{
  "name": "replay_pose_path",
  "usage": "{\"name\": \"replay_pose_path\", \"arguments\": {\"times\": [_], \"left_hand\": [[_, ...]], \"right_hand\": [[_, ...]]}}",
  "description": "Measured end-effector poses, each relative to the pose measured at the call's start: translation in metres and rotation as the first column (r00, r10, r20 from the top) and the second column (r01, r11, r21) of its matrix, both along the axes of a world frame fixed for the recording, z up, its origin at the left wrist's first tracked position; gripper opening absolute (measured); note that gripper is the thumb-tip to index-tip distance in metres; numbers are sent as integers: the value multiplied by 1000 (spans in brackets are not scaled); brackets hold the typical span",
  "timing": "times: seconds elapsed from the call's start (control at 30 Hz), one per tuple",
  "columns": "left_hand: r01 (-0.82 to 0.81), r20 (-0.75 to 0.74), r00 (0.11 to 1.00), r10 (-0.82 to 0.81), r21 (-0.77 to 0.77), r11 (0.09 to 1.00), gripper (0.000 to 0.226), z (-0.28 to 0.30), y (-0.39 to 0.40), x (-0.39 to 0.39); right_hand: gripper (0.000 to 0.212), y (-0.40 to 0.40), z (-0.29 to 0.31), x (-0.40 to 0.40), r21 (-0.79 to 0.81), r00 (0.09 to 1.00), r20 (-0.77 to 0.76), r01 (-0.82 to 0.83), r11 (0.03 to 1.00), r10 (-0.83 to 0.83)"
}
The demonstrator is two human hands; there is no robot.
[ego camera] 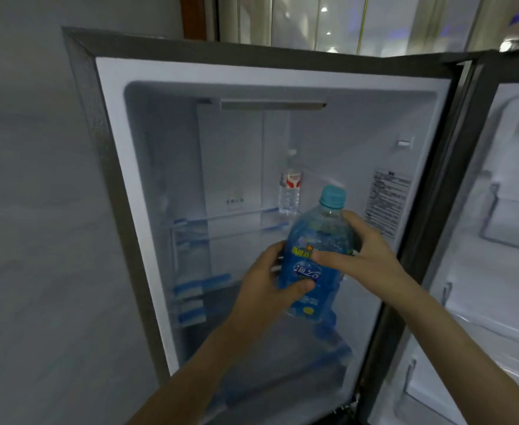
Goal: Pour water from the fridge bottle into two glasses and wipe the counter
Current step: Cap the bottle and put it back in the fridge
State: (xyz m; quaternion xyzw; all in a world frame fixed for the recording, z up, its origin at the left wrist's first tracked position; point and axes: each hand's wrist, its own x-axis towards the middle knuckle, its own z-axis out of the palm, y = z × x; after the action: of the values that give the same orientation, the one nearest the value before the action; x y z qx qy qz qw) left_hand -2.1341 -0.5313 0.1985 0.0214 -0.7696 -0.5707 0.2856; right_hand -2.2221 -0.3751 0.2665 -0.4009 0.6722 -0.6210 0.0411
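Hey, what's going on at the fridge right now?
A person stands at the open fridge and holds a blue-labelled bottle with both hands. The left hand grips its lower body, and the right hand grips it higher up, just below the neck. Its teal cap is still on. A smaller clear bottle stands on a shelf further back. The fridge door hangs open on the right. No glasses or counter are in view, so pouring has not started.
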Motion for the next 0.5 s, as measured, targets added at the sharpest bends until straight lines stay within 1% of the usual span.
{"name": "replay_pose_path", "arguments": {"times": [0.17, 0.33, 0.4, 0.5], "left_hand": [[-59, -87, 995, 57, -20, 998, 54, 26, -25, -52], [-168, -141, 976, 167, 4, 986, 56, 29, -40, -98], [-210, -141, 968, 210, 13, 978, 58, 24, -43, -113], [-279, -126, 951, 281, 38, 960, 59, 14, -48, -129]], "right_hand": [[70, -32, 20, -52, -39, 999, 16, -35, 999, 36], [69, -63, 19, -107, -49, 991, 62, -113, 992, 116], [64, -75, 16, -122, -53, 988, 77, -128, 990, 131], [49, -92, 10, -140, -98, 974, 133, -170, 981, 182]]}}
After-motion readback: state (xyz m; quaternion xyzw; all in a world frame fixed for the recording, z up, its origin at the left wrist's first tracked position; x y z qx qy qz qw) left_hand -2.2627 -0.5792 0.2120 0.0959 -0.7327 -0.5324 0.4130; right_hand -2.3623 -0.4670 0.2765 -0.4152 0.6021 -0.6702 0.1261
